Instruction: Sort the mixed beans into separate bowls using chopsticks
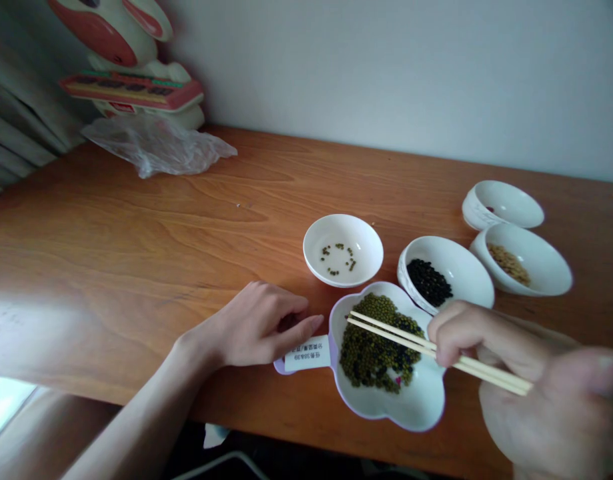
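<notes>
Table [211, 233] bears bowls [367, 248]; right fingers [459, 327] clasp chopsticks [393, 333], left fingers [303, 330] touch handle [280, 366], grip unclear.

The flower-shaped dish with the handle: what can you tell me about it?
The flower-shaped dish is shallow and whitish inside, with a scalloped lilac rim; it looks like plastic. Its lilac handle points left and bears a white label printed upside down to this view. The dish sits upright on the wooden table, partly filled with mixed green and dark beans. The left hand rests at the handle; chopsticks in the right hand reach over the beans.
</notes>
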`<move>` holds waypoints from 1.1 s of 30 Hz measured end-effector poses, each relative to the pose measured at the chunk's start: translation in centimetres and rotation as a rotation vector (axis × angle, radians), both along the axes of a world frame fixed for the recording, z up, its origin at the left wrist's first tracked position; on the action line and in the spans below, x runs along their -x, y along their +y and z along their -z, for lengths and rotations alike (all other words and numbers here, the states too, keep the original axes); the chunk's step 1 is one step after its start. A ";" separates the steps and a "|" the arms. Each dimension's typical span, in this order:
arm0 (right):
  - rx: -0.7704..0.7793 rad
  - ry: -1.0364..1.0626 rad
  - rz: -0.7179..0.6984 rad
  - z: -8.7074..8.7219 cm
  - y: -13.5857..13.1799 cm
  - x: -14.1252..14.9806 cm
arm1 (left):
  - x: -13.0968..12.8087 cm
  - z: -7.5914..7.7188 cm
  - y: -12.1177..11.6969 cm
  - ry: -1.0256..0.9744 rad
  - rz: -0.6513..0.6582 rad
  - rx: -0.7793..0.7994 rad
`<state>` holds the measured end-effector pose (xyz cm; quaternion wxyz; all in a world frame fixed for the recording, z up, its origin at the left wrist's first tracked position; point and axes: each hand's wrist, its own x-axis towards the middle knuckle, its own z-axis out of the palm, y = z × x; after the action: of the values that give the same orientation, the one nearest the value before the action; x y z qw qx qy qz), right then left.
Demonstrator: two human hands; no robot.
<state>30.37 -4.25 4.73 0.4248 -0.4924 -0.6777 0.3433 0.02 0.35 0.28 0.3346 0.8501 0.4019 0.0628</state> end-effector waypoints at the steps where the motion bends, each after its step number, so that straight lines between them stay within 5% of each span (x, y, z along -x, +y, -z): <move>1: -0.016 0.036 0.037 -0.2 0.0 -0.2 | 0.0 0.0 0.0 -0.004 0.001 0.001; 8: -0.199 0.234 0.284 -0.1 0.6 0.0 | 0.1 0.3 -0.2 -0.025 0.000 -0.014; 14: -0.200 0.176 0.303 0.2 0.8 -0.4 | 0.2 0.4 -0.1 -0.057 0.008 -0.032; 18: -0.211 0.159 0.194 -0.2 0.5 -1.9 | 0.2 0.4 -0.1 -0.028 0.001 -0.023; 24: -0.020 -0.003 0.053 -0.5 0.4 -1.7 | 0.1 0.1 -0.2 -0.010 -0.002 -0.007; 28: 0.119 -0.014 -0.067 0.0 0.4 -1.1 | 0.1 -0.1 -0.1 -0.013 -0.004 -0.003; 33: 0.107 0.007 -0.176 0.9 0.5 -0.5 | 0.0 -0.1 0.0 0.019 -0.002 0.020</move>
<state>30.91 -3.79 3.81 0.3684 -0.4516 -0.6977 0.4167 -0.01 0.32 0.40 0.3393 0.8468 0.4064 0.0511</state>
